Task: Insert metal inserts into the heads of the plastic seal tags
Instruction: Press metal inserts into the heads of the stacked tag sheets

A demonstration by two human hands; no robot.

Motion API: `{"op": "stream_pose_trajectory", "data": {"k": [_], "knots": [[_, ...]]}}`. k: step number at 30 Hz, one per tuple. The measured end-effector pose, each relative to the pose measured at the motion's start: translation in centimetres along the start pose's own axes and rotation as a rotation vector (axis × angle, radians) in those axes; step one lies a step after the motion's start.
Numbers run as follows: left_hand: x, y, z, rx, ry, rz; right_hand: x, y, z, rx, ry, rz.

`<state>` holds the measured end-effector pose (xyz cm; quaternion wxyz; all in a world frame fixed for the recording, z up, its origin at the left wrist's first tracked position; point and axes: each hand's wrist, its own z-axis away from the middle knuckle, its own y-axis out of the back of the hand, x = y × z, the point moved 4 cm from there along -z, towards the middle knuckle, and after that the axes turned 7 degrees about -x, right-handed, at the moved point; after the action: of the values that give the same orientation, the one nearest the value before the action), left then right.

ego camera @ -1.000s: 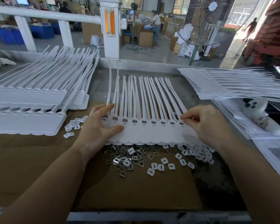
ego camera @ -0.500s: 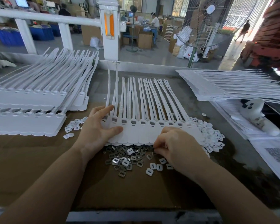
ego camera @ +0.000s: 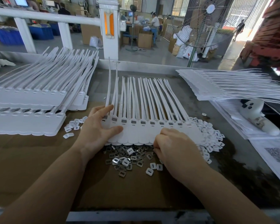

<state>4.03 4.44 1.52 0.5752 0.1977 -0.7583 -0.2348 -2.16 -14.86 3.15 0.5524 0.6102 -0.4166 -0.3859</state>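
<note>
A joined strip of white plastic seal tags (ego camera: pixel 141 131) lies flat in the middle of the bench, tails pointing away from me. Most of its heads show a grey metal insert in the slot. My left hand (ego camera: pixel 97 131) rests flat on the strip's left end, fingers straight, thumb across the tag bodies. Just below the strip lies a loose pile of metal inserts (ego camera: pixel 128 157). My right hand (ego camera: pixel 173 147) is curled at the pile's right side, fingertips down among the inserts; what they pinch is hidden.
Stacks of tag strips (ego camera: pixel 27 110) fill the left of the bench, and another stack (ego camera: pixel 225 88) lies at the right. White plastic caps (ego camera: pixel 208 135) are heaped right of the strip. A white bottle (ego camera: pixel 257 117) rests on papers at far right. Brown cardboard (ego camera: pixel 39 159) covers the near bench.
My right hand left the strip's right-hand heads and came down and left to the insert pile, where its fingers curled in. My left hand stayed on the strip.
</note>
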Motion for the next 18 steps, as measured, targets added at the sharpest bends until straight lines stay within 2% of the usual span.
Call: {"op": "stream_pose_trajectory", "data": {"k": [10,18], "knots": [[0.0,0.0,0.0,0.005,0.005,0.008,1.1,1.4,0.6,-0.048,0.012,-0.206],[0.0,0.0,0.0,0.008,0.009,0.004,0.9,1.2,0.5,-0.077,0.004,-0.162]]}}
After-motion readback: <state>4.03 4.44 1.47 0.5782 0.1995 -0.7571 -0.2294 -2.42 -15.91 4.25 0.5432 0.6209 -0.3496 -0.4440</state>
